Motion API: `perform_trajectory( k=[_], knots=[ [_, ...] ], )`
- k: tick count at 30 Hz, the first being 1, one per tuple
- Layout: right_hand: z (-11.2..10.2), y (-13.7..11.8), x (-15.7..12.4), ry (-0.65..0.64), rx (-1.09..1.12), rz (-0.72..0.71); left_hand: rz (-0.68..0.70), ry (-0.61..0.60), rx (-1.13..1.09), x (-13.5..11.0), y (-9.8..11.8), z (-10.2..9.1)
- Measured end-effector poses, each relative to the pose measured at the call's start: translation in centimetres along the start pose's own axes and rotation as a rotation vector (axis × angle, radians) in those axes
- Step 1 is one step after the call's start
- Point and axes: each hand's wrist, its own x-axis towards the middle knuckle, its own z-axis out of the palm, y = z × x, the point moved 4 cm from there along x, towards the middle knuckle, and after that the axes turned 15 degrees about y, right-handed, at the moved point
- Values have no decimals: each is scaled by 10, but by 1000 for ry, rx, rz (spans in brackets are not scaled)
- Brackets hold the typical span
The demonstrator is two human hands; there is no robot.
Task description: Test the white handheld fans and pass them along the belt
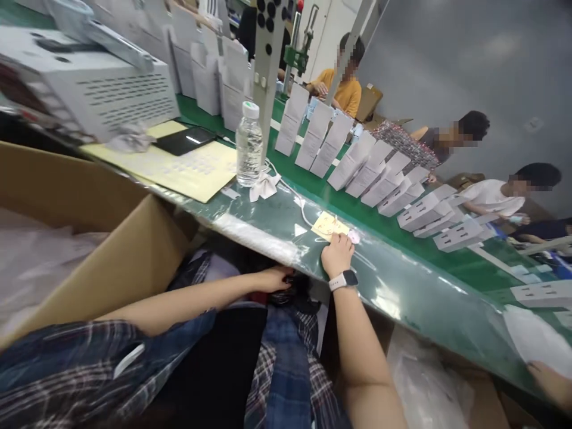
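Observation:
My right hand (337, 253), with a white watch (343, 280) on the wrist, rests on the near edge of the green bench (402, 286). Its fingers are curled, touching a small yellow paper slip (329, 226) and a small pink thing (354, 236) beside it. My left hand (273, 278) reaches under the bench edge into my lap, against something dark; its fingers are mostly hidden. My lap shows plaid cloth (286, 357).
A water bottle (249, 143) stands by a crumpled tissue (264, 187). A row of white boxes (384, 173) runs along the bench. Yellow sheets (196, 170), a black phone (183, 140) and a white machine (89, 83) lie left. A cardboard box (111, 250) stands at my left. Other people sit far right.

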Motion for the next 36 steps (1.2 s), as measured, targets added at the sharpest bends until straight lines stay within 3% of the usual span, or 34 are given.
perform_trajectory(
  k=[3,5,9,12,15,17,20,22,25,29,32,36],
  knots=[
    [2,3,4,5,140,49,12,-132,57,-34,16,0],
    [0,7,7,2,261,72,71,-152,26,-49,34,-9],
    [-29,25,-1,33,507,157,126,35,-172,-60,68,-44],
    [-64,45,-28,45,669,192,181,229,-363,-53,85,-70],
    [-93,56,-64,78,852,192,172,379,-525,-33,94,-83],
    [-107,56,-82,161,920,158,139,418,-590,-16,100,-82],
    [-117,46,-93,309,804,22,106,379,-546,8,108,-71],
    [-115,41,-91,382,681,-48,110,320,-413,22,112,-64],
    [-103,47,-81,459,593,-3,201,218,-210,39,116,-66],
    [-78,61,-62,441,578,133,379,190,-138,56,120,-81],
    [-63,53,-42,412,635,141,447,86,-106,70,116,-79],
    [-45,27,-19,306,712,51,380,195,-38,83,92,-90]
  ],
)
